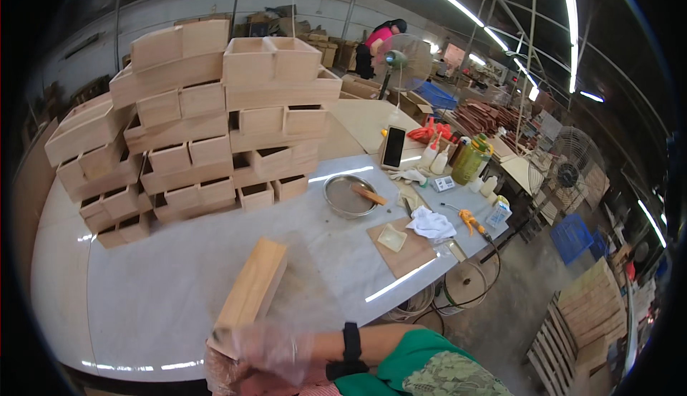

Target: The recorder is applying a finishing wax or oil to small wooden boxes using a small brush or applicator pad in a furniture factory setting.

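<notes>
A long, pale wooden box [252, 281] is tilted above the table near its front, its near end at my hands. My left hand [223, 369], in a clear plastic glove, grips that near end from below. Over the same end lies my right hand [275, 349], also in clear plastic, its fingers smeared by motion. A dark edge shows under the right fingers, too blurred to name. The right wrist wears a black band [351, 346].
Stacked wooden boxes [186, 131] rise at the table's left and back. A metal bowl [351, 197] holds a wooden piece. Farther right are a phone [393, 147], bottles [469, 165], a white cloth [431, 224] and an orange-handled air gun [470, 220]. A person [379, 41] stands beyond a fan.
</notes>
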Action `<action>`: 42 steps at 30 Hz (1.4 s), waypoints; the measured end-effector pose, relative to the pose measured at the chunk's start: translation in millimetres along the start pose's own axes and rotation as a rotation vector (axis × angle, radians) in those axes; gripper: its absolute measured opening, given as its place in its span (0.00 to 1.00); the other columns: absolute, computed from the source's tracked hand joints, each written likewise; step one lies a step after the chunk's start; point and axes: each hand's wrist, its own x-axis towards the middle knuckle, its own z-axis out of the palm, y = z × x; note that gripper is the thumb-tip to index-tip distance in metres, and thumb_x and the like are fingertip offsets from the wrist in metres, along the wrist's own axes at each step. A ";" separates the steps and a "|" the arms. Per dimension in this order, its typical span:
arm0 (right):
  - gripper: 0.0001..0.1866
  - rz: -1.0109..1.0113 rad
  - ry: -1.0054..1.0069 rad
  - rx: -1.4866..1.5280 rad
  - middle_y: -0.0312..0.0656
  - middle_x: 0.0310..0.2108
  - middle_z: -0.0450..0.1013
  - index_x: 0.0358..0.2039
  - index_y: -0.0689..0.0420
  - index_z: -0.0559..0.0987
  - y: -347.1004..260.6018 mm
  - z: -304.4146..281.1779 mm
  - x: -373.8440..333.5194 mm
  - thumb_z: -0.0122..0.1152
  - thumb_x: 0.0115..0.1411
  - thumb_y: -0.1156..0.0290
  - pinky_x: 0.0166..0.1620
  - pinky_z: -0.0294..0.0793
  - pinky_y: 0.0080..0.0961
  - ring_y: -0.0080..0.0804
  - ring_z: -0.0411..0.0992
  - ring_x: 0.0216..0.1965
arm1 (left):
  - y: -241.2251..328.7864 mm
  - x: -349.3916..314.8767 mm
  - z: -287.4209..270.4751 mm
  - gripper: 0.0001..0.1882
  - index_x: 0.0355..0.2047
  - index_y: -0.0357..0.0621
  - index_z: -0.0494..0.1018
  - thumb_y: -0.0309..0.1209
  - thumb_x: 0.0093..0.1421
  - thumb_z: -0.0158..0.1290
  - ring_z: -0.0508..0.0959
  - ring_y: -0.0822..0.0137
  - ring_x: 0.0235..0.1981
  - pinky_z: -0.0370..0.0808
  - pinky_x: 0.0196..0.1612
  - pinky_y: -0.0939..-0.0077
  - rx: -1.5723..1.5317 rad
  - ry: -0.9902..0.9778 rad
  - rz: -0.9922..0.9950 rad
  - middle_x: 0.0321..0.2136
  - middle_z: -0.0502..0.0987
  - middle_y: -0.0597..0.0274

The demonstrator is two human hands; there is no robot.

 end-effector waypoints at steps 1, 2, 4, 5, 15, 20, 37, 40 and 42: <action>0.07 0.147 -0.091 0.017 0.45 0.22 0.68 0.32 0.60 0.73 -12.3 11.8 -0.4 0.50 0.60 0.70 0.30 0.71 0.36 0.46 0.68 0.24 | -0.3 2.8 -1.3 0.44 0.58 0.37 0.59 0.34 0.42 0.68 0.74 0.63 0.50 0.73 0.49 0.68 0.043 -0.022 0.037 0.50 0.72 0.54; 0.07 0.139 -0.081 0.009 0.45 0.22 0.68 0.32 0.60 0.73 -9.2 5.2 2.4 0.50 0.60 0.70 0.30 0.71 0.36 0.46 0.68 0.24 | -2.2 3.3 -3.5 0.44 0.58 0.38 0.59 0.34 0.42 0.68 0.74 0.64 0.49 0.73 0.48 0.69 0.088 -0.038 0.072 0.50 0.72 0.54; 0.07 0.322 -0.092 -0.117 0.45 0.24 0.68 0.30 0.60 0.74 3.0 -8.4 7.7 0.51 0.58 0.70 0.31 0.71 0.36 0.46 0.68 0.26 | -12.5 -4.1 -0.8 0.43 0.56 0.38 0.60 0.34 0.42 0.68 0.74 0.64 0.49 0.72 0.50 0.68 -0.029 0.014 -0.040 0.49 0.72 0.55; 0.08 0.236 0.071 -0.138 0.44 0.25 0.68 0.31 0.60 0.74 67.8 -7.3 -16.6 0.52 0.58 0.69 0.32 0.72 0.36 0.45 0.68 0.28 | -0.8 -0.4 8.6 0.42 0.56 0.38 0.60 0.34 0.42 0.68 0.74 0.64 0.50 0.71 0.51 0.68 -0.074 0.037 -0.036 0.49 0.72 0.56; 0.09 0.511 0.003 0.674 0.44 0.29 0.69 0.33 0.62 0.73 -36.8 22.5 11.4 0.54 0.56 0.70 0.36 0.71 0.33 0.40 0.70 0.33 | -26.6 -15.3 -13.5 0.39 0.55 0.41 0.63 0.35 0.43 0.68 0.72 0.63 0.50 0.70 0.53 0.67 0.286 -0.057 -0.071 0.48 0.73 0.60; 0.10 -0.076 -0.174 -0.483 0.44 0.24 0.68 0.34 0.59 0.74 75.5 -58.5 -18.6 0.49 0.60 0.66 0.29 0.71 0.32 0.36 0.70 0.27 | 44.9 1.6 6.6 0.33 0.53 0.35 0.68 0.38 0.49 0.63 0.76 0.59 0.49 0.70 0.53 0.68 -0.175 0.003 -0.088 0.47 0.76 0.54; 0.09 -0.330 -0.137 -0.410 0.46 0.17 0.67 0.39 0.61 0.71 -11.7 -1.3 43.9 0.49 0.59 0.73 0.22 0.70 0.38 0.43 0.70 0.19 | 16.0 -1.6 -9.5 0.35 0.45 0.36 0.65 0.46 0.45 0.66 0.77 0.47 0.37 0.74 0.40 0.61 0.302 0.065 0.011 0.35 0.75 0.46; 0.11 -0.153 -0.405 -0.552 0.44 0.17 0.67 0.41 0.61 0.72 -19.6 2.5 37.1 0.50 0.58 0.72 0.22 0.70 0.38 0.43 0.70 0.18 | -2.4 -5.4 3.5 0.33 0.44 0.38 0.67 0.44 0.45 0.67 0.77 0.51 0.39 0.73 0.43 0.63 -0.266 0.132 -0.018 0.38 0.75 0.49; 0.13 -0.072 -0.417 -0.516 0.44 0.18 0.68 0.44 0.62 0.72 -19.6 1.8 15.1 0.50 0.59 0.72 0.22 0.70 0.37 0.42 0.70 0.18 | -10.2 -6.9 5.8 0.31 0.44 0.39 0.69 0.44 0.45 0.67 0.77 0.53 0.39 0.73 0.43 0.65 -0.745 0.199 -0.193 0.38 0.76 0.51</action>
